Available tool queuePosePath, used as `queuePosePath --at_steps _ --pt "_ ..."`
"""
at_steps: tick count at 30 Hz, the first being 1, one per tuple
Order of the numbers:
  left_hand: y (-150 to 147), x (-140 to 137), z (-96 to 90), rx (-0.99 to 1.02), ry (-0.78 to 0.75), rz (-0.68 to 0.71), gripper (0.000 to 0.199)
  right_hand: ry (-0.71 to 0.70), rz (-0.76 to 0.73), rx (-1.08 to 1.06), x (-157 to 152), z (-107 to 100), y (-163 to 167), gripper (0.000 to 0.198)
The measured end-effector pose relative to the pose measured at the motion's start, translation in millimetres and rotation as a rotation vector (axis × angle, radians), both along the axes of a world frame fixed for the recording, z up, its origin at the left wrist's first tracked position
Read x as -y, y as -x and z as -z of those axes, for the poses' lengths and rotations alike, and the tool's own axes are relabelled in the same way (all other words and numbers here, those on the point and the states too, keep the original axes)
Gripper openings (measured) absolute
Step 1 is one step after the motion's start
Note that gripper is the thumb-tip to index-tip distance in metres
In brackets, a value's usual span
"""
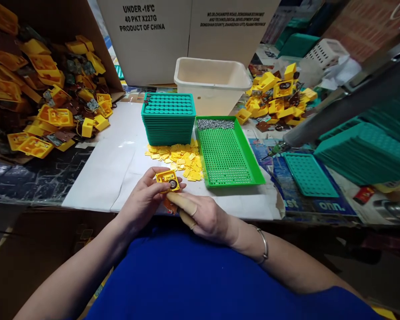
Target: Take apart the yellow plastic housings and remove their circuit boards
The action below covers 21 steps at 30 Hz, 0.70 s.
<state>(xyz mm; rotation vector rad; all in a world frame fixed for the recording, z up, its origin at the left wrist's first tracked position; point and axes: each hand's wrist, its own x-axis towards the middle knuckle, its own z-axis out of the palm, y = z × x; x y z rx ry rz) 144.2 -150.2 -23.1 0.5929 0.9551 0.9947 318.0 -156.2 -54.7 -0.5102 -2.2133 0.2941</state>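
I am pinching the yellow plastic housing (167, 180) between left hand (143, 202) and right hand (200, 218), both closed on its edges; it looks light, rigid.

A small yellow square housing (167, 180) with a dark round centre is held face-up, slightly tilted, above the table edge.

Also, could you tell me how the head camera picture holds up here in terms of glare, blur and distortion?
In the head view, the wide lens bows straight edges, so the table curves. A soft glare patch sits on the white sheet. The grey bar at right is smeared. Both hands and the small yellow part are sharp, evenly lit.
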Motion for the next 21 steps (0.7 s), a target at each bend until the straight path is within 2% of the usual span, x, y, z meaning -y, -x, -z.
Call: queuePosePath --at_steps 4,6,8,10,12,16,21 --pt "-1.1 6.3 1.2 -0.073 -0.120 0.034 0.033 -0.140 0.110 0.039 -2.7 -8.1 -3.5 0.025" --pt "-1.2 9.6 0.0 -0.166 -0.229 0.029 0.027 -0.114 0.172 0.045 -4.3 -12.6 -3.6 0.023" --pt "-0.7 11.5 -1.3 -0.233 -0.302 0.023 0.023 -0.004 0.176 0.045 -6.2 -15.7 -2.3 0.022" --pt "0.5 11.7 -1.7 -0.221 -0.274 0.056 0.021 0.112 0.154 0.028 -9.2 -17.4 -0.5 0.019" --pt "2.0 10.7 -1.0 -0.150 -0.179 0.097 0.021 0.174 0.139 0.010 -13.4 -18.3 0.5 0.016" --pt "5.2 6.9 1.2 -0.020 -0.039 0.111 0.021 0.200 0.120 0.020 -23.1 -19.7 -0.3 0.015" --pt "7.9 2.5 2.5 0.071 -0.016 0.114 0.026 0.269 0.115 0.068 -29.6 -19.9 -0.9 0.020"
